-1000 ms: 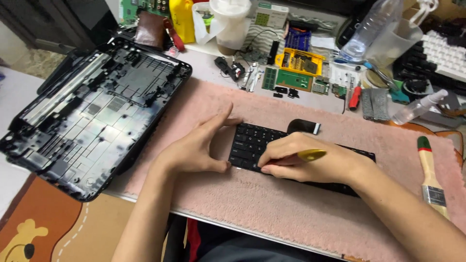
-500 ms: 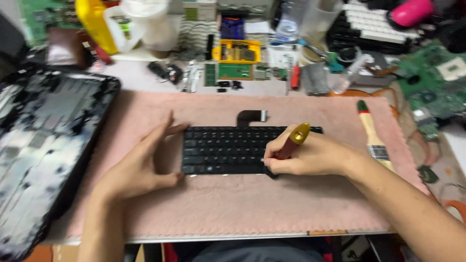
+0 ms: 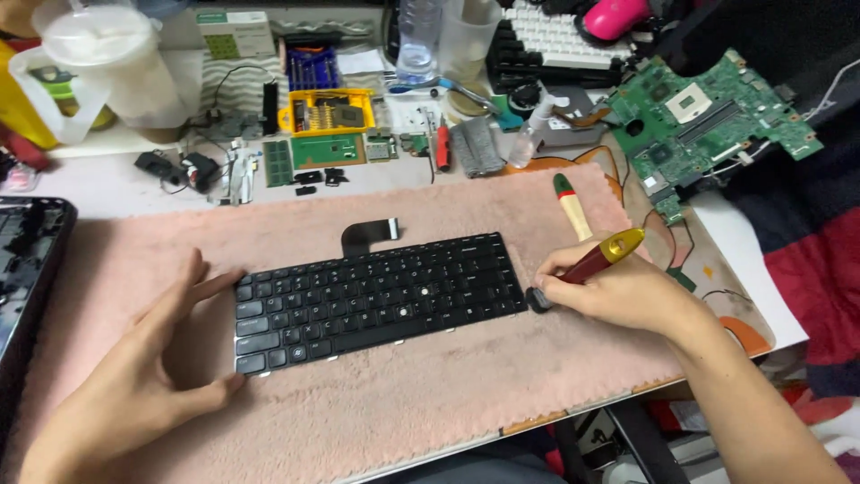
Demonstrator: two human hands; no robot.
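A black laptop keyboard (image 3: 376,296) lies flat on a pink fuzzy mat (image 3: 430,403), its black ribbon cable (image 3: 363,236) curling off the far edge. My left hand (image 3: 148,376) brackets the keyboard's left end, thumb at the near corner and fingers at the far corner. My right hand (image 3: 618,291) grips a small tool with a red and yellow handle (image 3: 605,255); its dark round tip (image 3: 538,300) rests on the mat just off the keyboard's right edge.
A black laptop base shell (image 3: 22,269) sits at the left edge. A green motherboard (image 3: 708,116) lies at the far right. A wooden-handled brush (image 3: 573,208), a yellow parts tray (image 3: 327,112), memory sticks, a screwdriver, plastic cups and a white keyboard crowd the back.
The view has swung right, pushing the laptop shell almost out of sight. My right hand has slid the tool from over the keys to just past the keyboard's right edge.
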